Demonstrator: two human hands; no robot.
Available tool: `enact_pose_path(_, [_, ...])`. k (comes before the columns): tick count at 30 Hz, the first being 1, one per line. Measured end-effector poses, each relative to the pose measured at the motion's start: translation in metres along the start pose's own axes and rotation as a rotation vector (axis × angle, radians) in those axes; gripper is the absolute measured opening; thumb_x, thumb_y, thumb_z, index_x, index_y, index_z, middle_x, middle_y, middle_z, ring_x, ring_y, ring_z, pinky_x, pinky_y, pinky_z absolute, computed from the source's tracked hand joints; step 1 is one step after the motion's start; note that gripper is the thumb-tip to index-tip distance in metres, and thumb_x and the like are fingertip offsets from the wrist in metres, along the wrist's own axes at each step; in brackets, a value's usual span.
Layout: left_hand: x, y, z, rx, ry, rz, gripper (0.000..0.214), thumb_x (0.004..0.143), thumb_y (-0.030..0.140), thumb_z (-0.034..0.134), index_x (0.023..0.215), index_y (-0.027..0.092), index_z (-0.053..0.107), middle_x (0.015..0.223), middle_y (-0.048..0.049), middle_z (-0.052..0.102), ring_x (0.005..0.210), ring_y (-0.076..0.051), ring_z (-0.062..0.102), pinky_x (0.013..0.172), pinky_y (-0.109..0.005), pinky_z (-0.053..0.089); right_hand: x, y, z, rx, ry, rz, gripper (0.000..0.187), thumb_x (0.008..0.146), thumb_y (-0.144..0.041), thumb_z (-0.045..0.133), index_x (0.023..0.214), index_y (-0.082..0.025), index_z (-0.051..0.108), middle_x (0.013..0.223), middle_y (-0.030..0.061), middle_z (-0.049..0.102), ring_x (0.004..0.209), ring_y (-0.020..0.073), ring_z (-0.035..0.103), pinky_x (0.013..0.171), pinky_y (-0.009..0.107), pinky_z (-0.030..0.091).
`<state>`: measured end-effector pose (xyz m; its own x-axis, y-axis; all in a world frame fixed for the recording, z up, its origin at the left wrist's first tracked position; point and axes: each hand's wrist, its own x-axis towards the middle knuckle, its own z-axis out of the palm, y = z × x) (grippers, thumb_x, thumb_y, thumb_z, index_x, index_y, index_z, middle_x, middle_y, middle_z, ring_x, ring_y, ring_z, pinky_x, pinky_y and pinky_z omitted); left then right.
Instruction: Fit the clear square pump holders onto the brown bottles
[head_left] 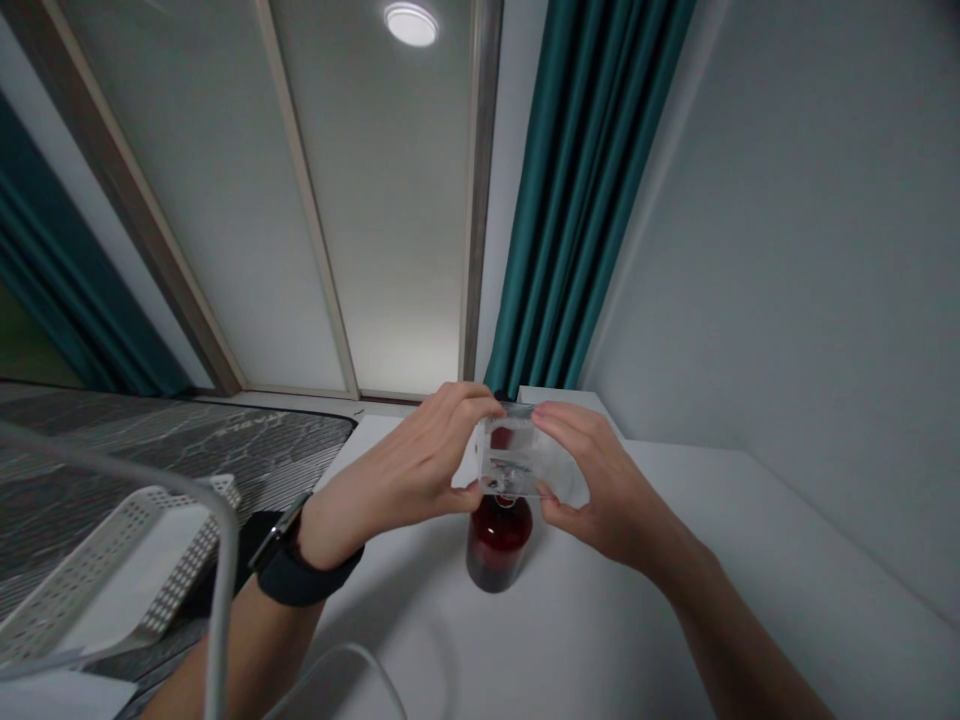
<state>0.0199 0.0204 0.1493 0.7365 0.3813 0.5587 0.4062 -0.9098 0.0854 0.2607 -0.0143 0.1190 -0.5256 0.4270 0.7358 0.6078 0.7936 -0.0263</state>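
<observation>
A white room frames the moment: a frosted panel (390,200) fills the view toward 12 o'clock, a round lamp (411,24) glows at its top edge, a teal curtain (592,200) hangs at 1 o'clock, and a grey wall (787,250) runs along 3 o'clock. A patterned mat (150,440) lies at 9 o'clock and a perforated white tray (120,560) sits at 8 o'clock, both beside a white table (675,600). At centre, a person raises a clear box (517,450) in both hands, directly above a bottle (499,545) of dark red liquid, which appears to stand on the table at 6 o'clock from the box. The work in hand appears to be two-handed handling of the box at the bottle's top, and shifting it from this spot would seem to call for both hands together. The left hand (409,465), a black watch (281,545) at its wrist, closes narrowly on the box's 9 o'clock end, fingers across the top and thumb beneath. The right hand (592,480) holds the 3 o'clock end the same way. Whether the box touches the bottle's cap cannot be told from this angle.
</observation>
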Motion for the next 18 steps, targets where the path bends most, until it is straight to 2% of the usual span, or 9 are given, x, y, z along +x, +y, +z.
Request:
enact_pose_path(7, [0.002, -0.004, 0.004, -0.072, -0.06, -0.045, 0.063, 0.077, 0.016, 0.07, 0.131, 0.019, 0.038, 0.127, -0.0125, 0.052, 0.12, -0.029, 0.052, 0.101, -0.047, 0.049, -0.002, 0.002, 0.002, 0.073, -0.069, 0.102, 0.078, 0.077, -0.008, 0.059, 0.148, -0.023, 0.031, 0.138, 0.0135, 0.051, 0.13, 0.0311, 0.049, 0.109, 0.054, 0.045])
enact_pose_path(18, [-0.006, -0.018, 0.027, -0.248, -0.012, -0.134, 0.076, 0.081, 0.021, 0.067, 0.147, 0.023, 0.028, 0.145, -0.0147, 0.044, 0.134, -0.032, 0.045, 0.113, -0.053, 0.041, -0.007, 0.01, 0.01, 0.161, -0.129, 0.238, 0.083, 0.081, -0.014, 0.061, 0.153, -0.028, 0.024, 0.145, 0.0119, 0.046, 0.137, 0.0303, 0.043, 0.115, 0.055, 0.039])
